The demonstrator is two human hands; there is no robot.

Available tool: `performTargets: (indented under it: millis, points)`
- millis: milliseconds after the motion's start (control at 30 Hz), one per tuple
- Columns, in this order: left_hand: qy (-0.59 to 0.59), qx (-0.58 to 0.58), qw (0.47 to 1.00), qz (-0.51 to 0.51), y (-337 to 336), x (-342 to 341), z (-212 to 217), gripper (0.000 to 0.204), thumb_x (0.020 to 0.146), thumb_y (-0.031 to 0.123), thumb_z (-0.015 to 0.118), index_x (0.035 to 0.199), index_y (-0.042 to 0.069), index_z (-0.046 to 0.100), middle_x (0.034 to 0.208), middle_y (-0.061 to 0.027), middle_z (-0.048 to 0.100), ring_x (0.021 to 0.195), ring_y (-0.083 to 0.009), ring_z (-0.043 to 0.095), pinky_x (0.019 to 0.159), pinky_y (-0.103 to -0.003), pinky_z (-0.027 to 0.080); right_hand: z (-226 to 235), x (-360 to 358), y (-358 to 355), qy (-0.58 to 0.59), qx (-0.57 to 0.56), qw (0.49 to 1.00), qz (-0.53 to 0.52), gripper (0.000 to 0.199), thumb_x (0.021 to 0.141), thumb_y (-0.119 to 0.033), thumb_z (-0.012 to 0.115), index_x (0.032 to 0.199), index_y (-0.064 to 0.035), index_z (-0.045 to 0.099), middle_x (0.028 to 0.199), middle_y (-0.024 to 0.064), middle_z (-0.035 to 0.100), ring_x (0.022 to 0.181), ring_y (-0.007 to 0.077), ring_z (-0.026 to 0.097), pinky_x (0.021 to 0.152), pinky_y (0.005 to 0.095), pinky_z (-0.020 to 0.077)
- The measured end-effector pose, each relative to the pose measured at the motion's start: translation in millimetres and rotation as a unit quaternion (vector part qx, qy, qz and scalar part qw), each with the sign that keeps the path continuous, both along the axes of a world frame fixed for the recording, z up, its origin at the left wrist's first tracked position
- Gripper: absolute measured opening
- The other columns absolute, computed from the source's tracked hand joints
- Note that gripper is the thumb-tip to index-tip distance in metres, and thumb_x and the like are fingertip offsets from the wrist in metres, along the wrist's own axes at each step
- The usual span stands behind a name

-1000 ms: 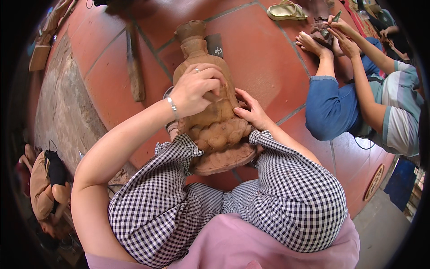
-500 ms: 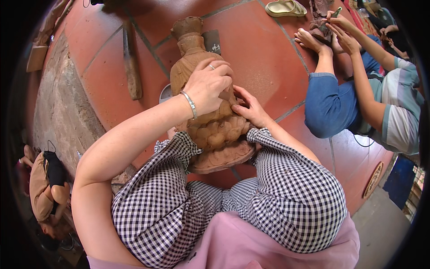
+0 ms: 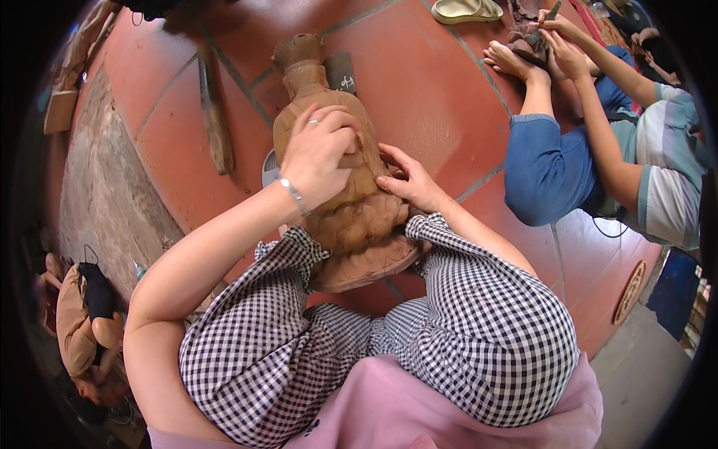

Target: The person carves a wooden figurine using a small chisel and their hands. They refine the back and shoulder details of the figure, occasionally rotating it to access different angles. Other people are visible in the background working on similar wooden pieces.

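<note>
While the right hand point(image 3: 413, 182) has stayed put on the right edge of the brown carved figure point(image 3: 363, 184), the left hand point(image 3: 320, 153) has shifted. Over the last second it went toward that edge, then came back left; now over the mid torso, slightly blurred. My read: short back-and-forth passes on one patch, right hand as the brace, work mid-stroke.

Hand states: left is curled, knuckles up, fingertips turned in against the torso. Can't make out whether something small is pinched in there; fingers hide it. Right is spread, thumb on the front face, index finger by the edge, bracing rather than clenched.

Figure position: base between the knees of the checked trousers point(image 3: 497, 322), head end pointing away over the red tile floor point(image 3: 434, 97). Lying flat or leaning back, not clear from this angle. Whole view slid a little, so the small drift of figure and background is probably head motion; no sign of a slip.

Nearby: dark card point(image 3: 340, 69) beside the figure's neck, wooden bar point(image 3: 215, 116) on the floor to the left, pale round item point(image 3: 270, 169) part hidden behind the left wrist. Co-worker point(image 3: 542, 172) at right, well apart.
</note>
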State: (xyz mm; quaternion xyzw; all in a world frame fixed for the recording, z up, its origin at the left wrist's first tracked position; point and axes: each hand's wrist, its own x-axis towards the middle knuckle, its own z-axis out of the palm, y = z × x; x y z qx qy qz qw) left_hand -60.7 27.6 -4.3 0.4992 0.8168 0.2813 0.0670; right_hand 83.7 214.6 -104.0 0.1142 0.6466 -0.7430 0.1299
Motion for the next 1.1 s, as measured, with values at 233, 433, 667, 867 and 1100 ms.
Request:
performTargets:
  millis: [233, 433, 667, 867, 1100]
  points:
    - [0.02, 0.025, 0.999, 0.005, 15, 4, -5, 0.025, 0.07, -0.002, 0.071, 0.072, 0.006, 0.047, 0.112, -0.0078, 0.064, 0.124, -0.0322, 0.056, 0.115, -0.052, 0.036, 4, -4, -4, -0.003, -0.003, 1.0, 0.0, 0.084, 0.09, -0.037, 0.076, 0.154, -0.0001, 0.036, 0.151, 0.0228, 0.047, 0.135, 0.0314, 0.052, 0.111, 0.0406, 0.0436]
    - [-0.02, -0.016, 0.999, 0.026, -6, -2, 4, 0.014, 0.068, -0.001, 0.07, 0.076, 0.005, 0.06, 0.117, -0.0077, 0.064, 0.131, -0.0285, 0.051, 0.119, -0.052, 0.03, 1, 2, -1, -0.002, 0.011, 1.0, -0.004, 0.084, 0.09, -0.037, 0.076, 0.155, -0.0002, 0.036, 0.149, 0.0231, 0.048, 0.135, 0.0316, 0.051, 0.111, 0.0404, 0.0436]
    - [-0.011, 0.018, 0.997, -0.075, 16, -15, -6, 0.025, 0.07, 0.0, 0.076, 0.069, 0.006, 0.052, 0.115, -0.0082, 0.065, 0.13, -0.0323, 0.054, 0.116, -0.055, 0.035, 10, -5, -9, 0.0, -0.027, 1.0, -0.004, 0.083, 0.091, -0.038, 0.075, 0.154, -0.0007, 0.037, 0.15, 0.0233, 0.047, 0.137, 0.0316, 0.05, 0.112, 0.0407, 0.0421]
    - [-0.03, -0.028, 0.992, -0.12, -10, -42, 11, 0.027, 0.071, 0.003, 0.081, 0.069, 0.007, 0.054, 0.117, -0.0048, 0.066, 0.138, -0.0318, 0.049, 0.118, -0.056, 0.032, 2, 0, 3, -0.017, 0.039, 0.999, 0.004, 0.08, 0.09, -0.03, 0.077, 0.154, -0.0018, 0.038, 0.149, 0.0197, 0.05, 0.133, 0.027, 0.052, 0.109, 0.0381, 0.0451]
    - [-0.027, -0.034, 0.974, -0.221, 19, -33, 2, 0.02, 0.071, 0.003, 0.078, 0.071, 0.006, 0.059, 0.12, -0.008, 0.065, 0.138, -0.0328, 0.048, 0.12, -0.055, 0.031, 5, -5, -2, -0.008, -0.016, 1.0, 0.008, 0.081, 0.09, -0.032, 0.077, 0.154, -0.0016, 0.038, 0.148, 0.0198, 0.051, 0.132, 0.0281, 0.054, 0.108, 0.039, 0.0456]
